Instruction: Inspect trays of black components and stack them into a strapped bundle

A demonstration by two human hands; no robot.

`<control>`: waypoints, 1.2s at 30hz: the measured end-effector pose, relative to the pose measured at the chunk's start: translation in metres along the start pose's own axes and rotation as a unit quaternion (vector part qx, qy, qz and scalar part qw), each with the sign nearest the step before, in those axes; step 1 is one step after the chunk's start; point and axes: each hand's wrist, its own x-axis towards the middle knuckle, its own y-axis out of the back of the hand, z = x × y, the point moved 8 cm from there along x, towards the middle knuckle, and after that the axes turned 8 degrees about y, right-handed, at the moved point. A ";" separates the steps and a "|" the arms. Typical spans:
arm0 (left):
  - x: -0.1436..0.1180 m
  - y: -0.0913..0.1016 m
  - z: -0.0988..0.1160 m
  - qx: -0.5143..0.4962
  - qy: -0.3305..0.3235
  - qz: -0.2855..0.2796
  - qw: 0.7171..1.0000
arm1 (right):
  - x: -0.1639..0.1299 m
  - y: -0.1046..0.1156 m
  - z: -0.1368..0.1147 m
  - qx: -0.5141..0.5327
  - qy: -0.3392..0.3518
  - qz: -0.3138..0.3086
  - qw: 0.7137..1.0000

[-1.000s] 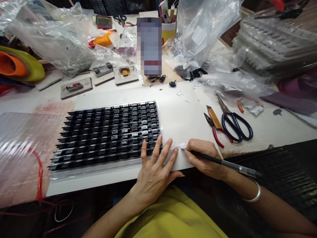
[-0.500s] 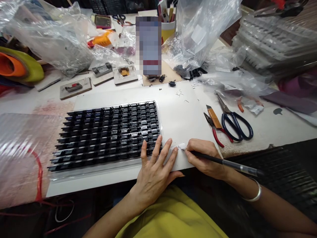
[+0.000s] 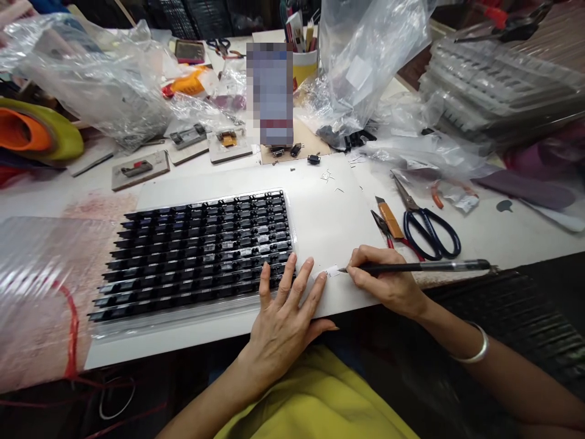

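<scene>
My left hand [image 3: 284, 311] lies with its fingers spread, the fingertips at the front right corner of a clear plastic tray [image 3: 292, 225]. Rows of small black parts [image 3: 196, 253] fill that tray. One fingertip of this hand rests at the left end of a small white paper slip [image 3: 335, 272], which bears some dark marks. My right hand [image 3: 386, 280] is closed round a long black pen [image 3: 411, 266]. The pen's tip meets the slip or sits just over it; I cannot tell which. Its far end points right.
Scissors [image 3: 427, 228], a cutter knife [image 3: 389, 218] and red-handled pliers [image 3: 384, 228] lie on the right. Behind stand a blurred-out phone [image 3: 275, 91] and a pen cup [image 3: 304, 66]. Plastic bags [image 3: 361, 67] and stacked clear trays [image 3: 484, 85] crowd the back.
My right hand has shifted slightly right and up, and the pen has swung from slanting down to nearly level across the view. My left hand stays in place on the slip.
</scene>
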 end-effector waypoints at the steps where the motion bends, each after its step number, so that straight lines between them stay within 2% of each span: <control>1: 0.000 0.000 0.000 0.003 0.001 0.000 1.000 | 0.000 -0.001 -0.002 -0.012 0.016 -0.005 1.000; 5: 0.001 -0.002 0.004 0.026 -0.006 -0.010 1.000 | -0.002 -0.008 -0.014 -0.057 0.086 -0.023 0.994; 9: 0.002 -0.003 0.005 0.043 -0.012 -0.025 0.999 | -0.002 -0.013 -0.019 -0.073 0.115 -0.040 0.990; 36: 0.002 -0.004 0.003 0.032 -0.007 -0.024 0.999 | -0.001 -0.014 -0.021 -0.084 0.132 -0.050 0.986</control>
